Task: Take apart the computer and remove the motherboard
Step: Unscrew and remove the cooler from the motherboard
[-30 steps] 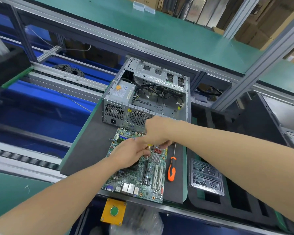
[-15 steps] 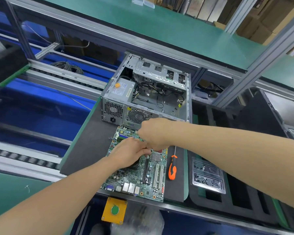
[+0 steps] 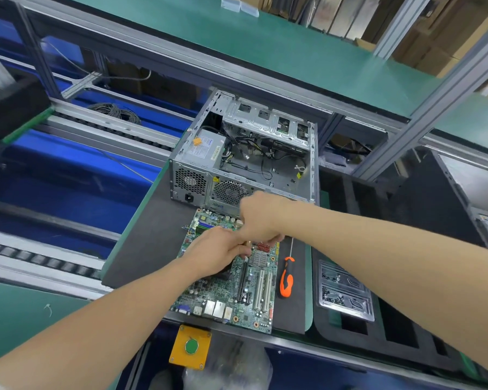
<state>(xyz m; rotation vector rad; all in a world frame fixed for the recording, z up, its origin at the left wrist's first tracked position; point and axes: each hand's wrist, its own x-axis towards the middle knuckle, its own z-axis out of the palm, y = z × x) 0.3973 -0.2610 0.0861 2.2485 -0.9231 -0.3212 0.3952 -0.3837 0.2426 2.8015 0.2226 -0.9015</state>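
Observation:
The green motherboard (image 3: 248, 299) lies flat on a black mat (image 3: 152, 249), just in front of the open grey computer case (image 3: 254, 164). My left hand (image 3: 214, 254) lies on the board's middle, fingers curled over a dark component whose shape is mostly hidden. My right hand (image 3: 261, 218) reaches in from the right and meets it, fingertips curled down onto a small part between the two hands. What that part is stays hidden. Loose cables and a power supply (image 3: 206, 149) remain inside the case.
An orange-handled screwdriver (image 3: 286, 280) lies on the mat right of the board. A clear tray of screws (image 3: 344, 291) sits in black foam further right. A yellow box with a green button (image 3: 190, 346) hangs below the bench edge. A conveyor runs along the left.
Both hands stay at the same spot on the motherboard. The right hand has shifted slightly over the left fingers. The board and case have not moved.

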